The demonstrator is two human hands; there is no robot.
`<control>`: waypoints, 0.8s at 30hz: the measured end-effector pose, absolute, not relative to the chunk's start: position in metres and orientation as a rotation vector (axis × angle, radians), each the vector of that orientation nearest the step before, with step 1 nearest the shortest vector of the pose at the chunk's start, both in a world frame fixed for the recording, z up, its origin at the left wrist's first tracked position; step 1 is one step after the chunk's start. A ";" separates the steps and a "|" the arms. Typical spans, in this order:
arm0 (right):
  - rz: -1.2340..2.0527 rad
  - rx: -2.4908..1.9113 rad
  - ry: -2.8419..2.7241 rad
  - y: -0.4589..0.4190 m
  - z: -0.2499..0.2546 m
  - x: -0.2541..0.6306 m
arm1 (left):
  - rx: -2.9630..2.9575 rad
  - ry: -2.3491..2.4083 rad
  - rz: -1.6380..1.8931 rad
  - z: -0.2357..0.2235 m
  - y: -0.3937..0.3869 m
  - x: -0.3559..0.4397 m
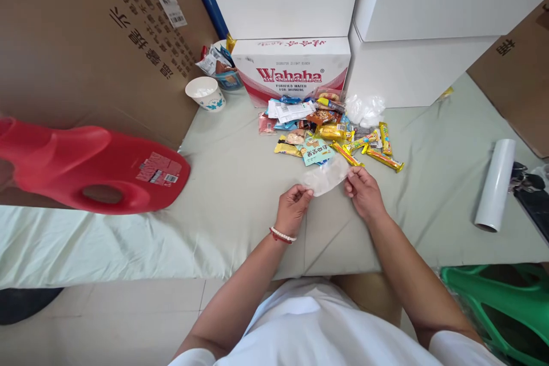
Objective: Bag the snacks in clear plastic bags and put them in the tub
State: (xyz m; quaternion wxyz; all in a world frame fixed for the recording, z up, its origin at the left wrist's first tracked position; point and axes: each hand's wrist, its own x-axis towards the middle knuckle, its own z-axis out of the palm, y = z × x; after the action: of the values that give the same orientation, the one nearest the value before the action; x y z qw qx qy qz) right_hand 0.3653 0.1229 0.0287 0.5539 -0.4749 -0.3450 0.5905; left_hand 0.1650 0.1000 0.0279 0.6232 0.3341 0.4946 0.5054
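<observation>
Between my two hands a small clear plastic bag (326, 178) is stretched just above the table. My left hand (294, 209) pinches its lower left edge between thumb and fingers. At its right end, my right hand (363, 191) grips the film the same way. Right behind the bag lies a pile of wrapped snacks. A light green snack packet (316, 151) is closest to it, and yellow snack sticks (383, 159) lie to the right. White crumpled plastic bags (365, 110) rest at the back right of the pile.
A Wahaha water carton (294, 71) and white boxes stand behind the snacks. Left are a paper cup (206, 94), a tub of snack packets (228, 79) and a red jug (98, 168) on its side. A white roll (495, 186) and sunglasses (527, 177) lie right.
</observation>
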 end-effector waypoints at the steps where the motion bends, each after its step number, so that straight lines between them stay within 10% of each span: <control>1: 1.445 -1.085 -0.720 0.125 0.031 0.367 | 0.748 1.114 1.173 0.026 0.100 0.164; 14: 1.686 -0.979 -0.782 0.118 0.049 0.367 | 1.761 1.391 1.244 0.056 0.086 0.180; 24: 1.709 -0.948 -0.742 0.121 0.044 0.374 | 1.078 1.223 1.039 0.049 0.098 0.184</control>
State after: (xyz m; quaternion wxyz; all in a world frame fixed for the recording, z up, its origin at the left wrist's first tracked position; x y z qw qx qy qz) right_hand 0.3738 0.1209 0.0438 0.5017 -0.3923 -0.3069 0.7072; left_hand 0.1838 0.0982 0.0489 0.5682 0.4588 0.5206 0.4423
